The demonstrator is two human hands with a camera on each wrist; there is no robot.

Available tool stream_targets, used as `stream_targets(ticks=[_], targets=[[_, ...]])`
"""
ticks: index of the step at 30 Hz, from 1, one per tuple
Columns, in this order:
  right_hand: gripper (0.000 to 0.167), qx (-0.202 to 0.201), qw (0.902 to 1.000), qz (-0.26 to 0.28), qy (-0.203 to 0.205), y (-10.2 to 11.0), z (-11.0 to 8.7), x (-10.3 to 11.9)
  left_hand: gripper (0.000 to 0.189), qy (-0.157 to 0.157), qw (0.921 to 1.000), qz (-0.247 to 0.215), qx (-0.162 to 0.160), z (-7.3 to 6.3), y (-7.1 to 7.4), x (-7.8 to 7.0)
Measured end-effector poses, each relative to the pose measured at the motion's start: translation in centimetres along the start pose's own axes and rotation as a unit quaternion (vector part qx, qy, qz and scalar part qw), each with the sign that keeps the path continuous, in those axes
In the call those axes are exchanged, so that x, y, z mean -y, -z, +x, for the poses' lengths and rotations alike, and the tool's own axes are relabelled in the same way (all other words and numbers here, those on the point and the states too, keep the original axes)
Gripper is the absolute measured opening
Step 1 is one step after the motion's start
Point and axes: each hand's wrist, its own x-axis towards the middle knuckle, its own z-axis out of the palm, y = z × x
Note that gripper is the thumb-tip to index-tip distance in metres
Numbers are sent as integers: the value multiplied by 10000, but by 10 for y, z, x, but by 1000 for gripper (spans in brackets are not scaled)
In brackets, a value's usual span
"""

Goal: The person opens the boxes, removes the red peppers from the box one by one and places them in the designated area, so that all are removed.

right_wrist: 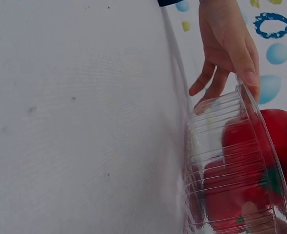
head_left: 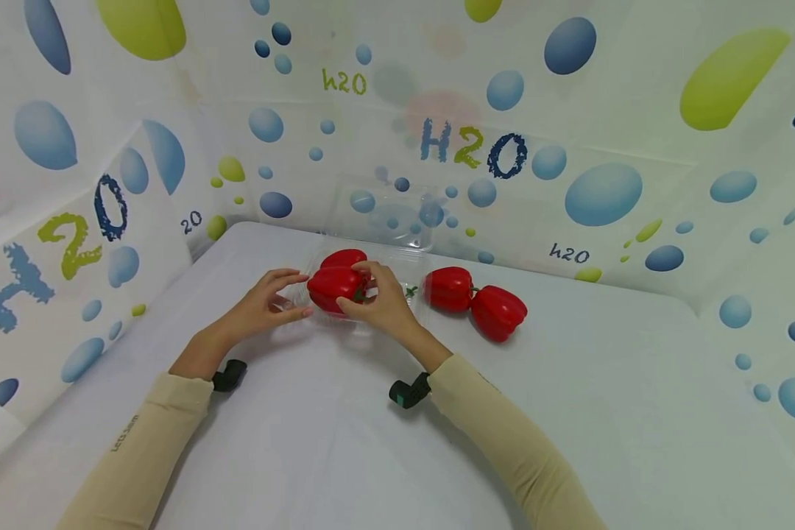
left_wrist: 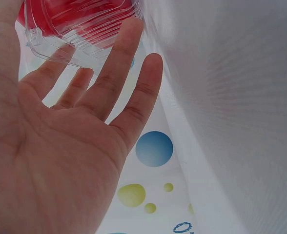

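Note:
A clear plastic clamshell box [head_left: 404,262] stands on the white table with its lid [head_left: 379,221] raised behind it. One red bell pepper [head_left: 344,258] lies inside, towards the back. My right hand [head_left: 387,302] holds a second red bell pepper [head_left: 330,287] by its green stem end, thumb in front and fingers over the top; it sits partly below the box rim. With fingers spread, my left hand [head_left: 261,305] is at the left end of the box. The left wrist view shows its fingertips [left_wrist: 131,31] right at the ribbed wall.
Two more red bell peppers, one [head_left: 448,289] by the box and one [head_left: 499,313] further right, lie stem to stem on the table [head_left: 609,397]. A curtain [head_left: 384,44] printed with bubbles and "H2O" rises behind and at both sides.

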Motion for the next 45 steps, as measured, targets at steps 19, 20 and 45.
stream_targets(ticks=[19,20,45], targets=[[64,-454,9988,123,164,1,-7,-1,66,16,10000,1,15,-1,-1,-1],[64,-476,9986,134,189,1,-8,-2,66,22,10000,0,13,-1,-1,-1],[62,-957,9931,568,368,12,-22,-6,68,105,9999,79,56,-1,0,-1]])
